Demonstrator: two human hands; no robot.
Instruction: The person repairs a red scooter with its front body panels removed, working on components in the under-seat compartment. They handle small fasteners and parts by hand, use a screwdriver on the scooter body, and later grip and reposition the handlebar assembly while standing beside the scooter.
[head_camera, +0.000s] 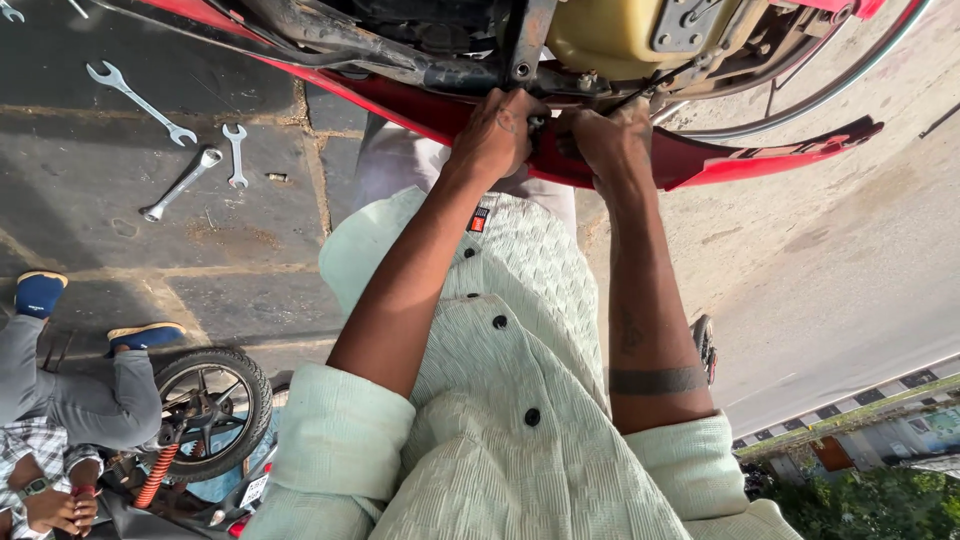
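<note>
Behind both hands (555, 140), hidden fastener

Glossy red plastic panel (740, 160), dull yellowish, probably plastic tank (600, 35) above it, bare steel spanners (140, 102) on rough stone paving (90, 190).

A red body panel (700, 160) runs under a yellowish tank (610, 35), the shirt (520, 400) is pale green with a woven check and black buttons, and the pavement (120, 210) looks dark grey, perhaps shadowed.
</note>
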